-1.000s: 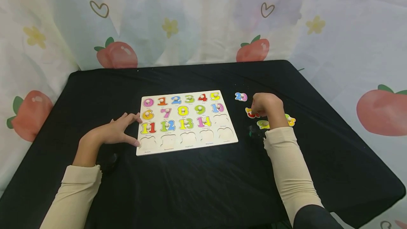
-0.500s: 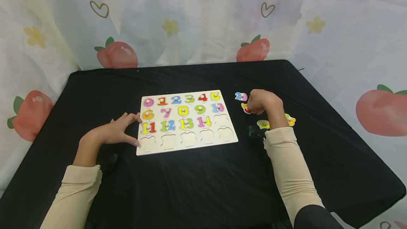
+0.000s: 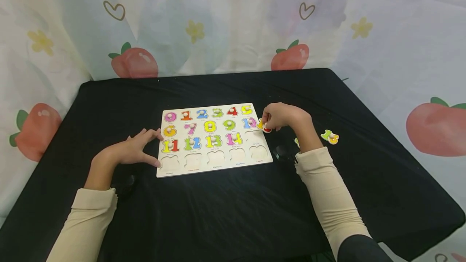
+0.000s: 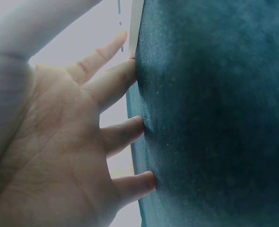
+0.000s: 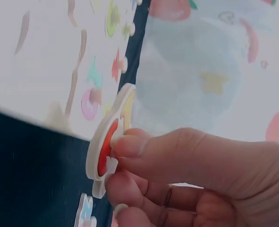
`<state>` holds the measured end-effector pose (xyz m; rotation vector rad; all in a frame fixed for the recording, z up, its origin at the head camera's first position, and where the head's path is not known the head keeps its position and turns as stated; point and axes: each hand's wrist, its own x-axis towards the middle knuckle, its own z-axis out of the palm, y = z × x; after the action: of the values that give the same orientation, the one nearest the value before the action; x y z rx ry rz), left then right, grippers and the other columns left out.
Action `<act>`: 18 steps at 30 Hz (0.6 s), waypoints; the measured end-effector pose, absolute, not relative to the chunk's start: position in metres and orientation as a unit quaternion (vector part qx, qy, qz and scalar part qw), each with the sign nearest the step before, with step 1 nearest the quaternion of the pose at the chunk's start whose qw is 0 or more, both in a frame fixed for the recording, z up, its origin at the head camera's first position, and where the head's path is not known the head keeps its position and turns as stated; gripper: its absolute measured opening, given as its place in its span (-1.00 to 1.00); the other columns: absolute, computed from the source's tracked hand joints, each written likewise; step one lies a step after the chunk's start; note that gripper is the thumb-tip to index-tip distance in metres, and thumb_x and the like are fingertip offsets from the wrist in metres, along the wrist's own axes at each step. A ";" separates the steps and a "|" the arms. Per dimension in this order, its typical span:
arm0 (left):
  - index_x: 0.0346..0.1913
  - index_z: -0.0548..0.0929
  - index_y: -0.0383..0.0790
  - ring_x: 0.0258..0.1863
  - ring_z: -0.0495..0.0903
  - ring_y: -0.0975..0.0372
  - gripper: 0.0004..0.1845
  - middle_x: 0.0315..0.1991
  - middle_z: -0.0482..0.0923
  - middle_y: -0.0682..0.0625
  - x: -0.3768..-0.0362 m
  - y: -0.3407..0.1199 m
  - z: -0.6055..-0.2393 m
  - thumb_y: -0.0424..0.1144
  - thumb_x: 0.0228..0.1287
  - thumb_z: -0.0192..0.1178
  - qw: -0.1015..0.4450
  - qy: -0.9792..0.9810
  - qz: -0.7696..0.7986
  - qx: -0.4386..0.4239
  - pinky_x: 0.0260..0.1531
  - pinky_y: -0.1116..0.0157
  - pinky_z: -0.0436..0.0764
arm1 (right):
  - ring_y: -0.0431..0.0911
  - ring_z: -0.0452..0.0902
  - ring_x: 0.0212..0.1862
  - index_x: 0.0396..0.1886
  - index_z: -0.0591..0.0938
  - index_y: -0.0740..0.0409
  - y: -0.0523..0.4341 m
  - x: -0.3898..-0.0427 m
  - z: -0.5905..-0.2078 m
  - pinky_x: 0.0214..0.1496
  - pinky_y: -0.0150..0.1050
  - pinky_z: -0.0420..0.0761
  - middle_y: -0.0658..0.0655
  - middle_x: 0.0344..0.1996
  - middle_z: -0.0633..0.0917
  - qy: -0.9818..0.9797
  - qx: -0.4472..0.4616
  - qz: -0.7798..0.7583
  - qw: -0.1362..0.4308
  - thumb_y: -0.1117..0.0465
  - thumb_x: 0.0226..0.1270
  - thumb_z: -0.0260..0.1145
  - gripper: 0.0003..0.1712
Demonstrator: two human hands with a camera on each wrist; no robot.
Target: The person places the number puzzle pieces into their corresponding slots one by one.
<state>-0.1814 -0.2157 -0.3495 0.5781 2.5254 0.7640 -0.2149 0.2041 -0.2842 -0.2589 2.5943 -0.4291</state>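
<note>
A cream wooden number puzzle board (image 3: 218, 177) lies on the black cloth, colourful knobbed numbers filling its upper rows up to 14. Spread along its left edge, my left hand (image 3: 127, 149) touches the board with thumb and fingertips; in the left wrist view the hand (image 4: 63, 151) has its fingers extended. My right hand (image 3: 285, 115) pinches a yellow-and-red number puzzle piece (image 3: 267, 129) by its knob, over the board's right edge. The right wrist view shows this piece (image 5: 104, 146) tilted on edge between thumb and fingers. One blank recess ends the third row; several fill the bottom row.
A green-and-yellow number piece (image 3: 330, 137) lies on the cloth at the right. Another piece (image 3: 296, 142) is mostly hidden by the right forearm. A blue-and-pink piece (image 5: 84, 211) shows low in the right wrist view. Printed curtains (image 3: 233, 23) hang behind the table.
My right hand has lifted the yellow-and-red piece from the cloth and moved left to the board. The blue-and-pink 20 is now hidden behind it in the head view. The left hand stays put.
</note>
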 end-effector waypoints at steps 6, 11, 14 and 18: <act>0.19 0.22 -0.21 0.39 -0.35 -0.24 -0.10 0.43 -0.05 -0.32 -0.181 -0.215 -0.348 0.11 -0.15 0.46 0.220 0.913 0.275 0.208 0.14 -0.37 -0.33 | -0.05 0.52 -0.37 -0.29 0.59 0.21 0.182 -0.211 -0.288 -0.23 -0.17 0.60 0.12 -0.36 0.59 0.947 -0.121 -0.135 0.264 0.35 0.17 0.30 -0.89; 0.18 0.22 -0.21 0.39 -0.34 -0.24 -0.10 0.42 -0.04 -0.33 -0.181 -0.216 -0.348 0.10 -0.14 0.46 0.220 0.912 0.277 0.209 0.14 -0.37 -0.32 | -0.04 0.51 -0.32 -0.29 0.60 0.19 0.171 -0.210 -0.293 -0.27 -0.24 0.59 0.12 -0.30 0.58 0.942 -0.133 -0.115 0.285 0.36 0.15 0.31 -0.88; 0.18 0.22 -0.22 0.38 -0.33 -0.25 -0.11 0.42 -0.03 -0.33 -0.181 -0.216 -0.348 0.09 -0.14 0.46 0.220 0.911 0.279 0.211 0.14 -0.38 -0.31 | -0.04 0.50 -0.32 -0.30 0.59 0.19 0.167 -0.211 -0.297 -0.31 -0.27 0.56 0.12 -0.32 0.57 0.941 -0.138 -0.104 0.292 0.38 0.13 0.31 -0.87; 0.17 0.23 -0.23 0.38 -0.32 -0.26 -0.12 0.42 -0.02 -0.34 -0.181 -0.215 -0.348 0.07 -0.13 0.46 0.220 0.911 0.279 0.210 0.13 -0.39 -0.30 | -0.04 0.50 -0.33 -0.32 0.58 0.18 0.166 -0.213 -0.302 -0.33 -0.30 0.53 0.11 -0.36 0.57 0.942 -0.138 -0.095 0.292 0.40 0.12 0.30 -0.87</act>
<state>-0.1813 -0.2147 -0.3484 0.5821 2.5185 0.7728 -0.2133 0.1661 -0.3023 -0.3676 2.5089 -0.2532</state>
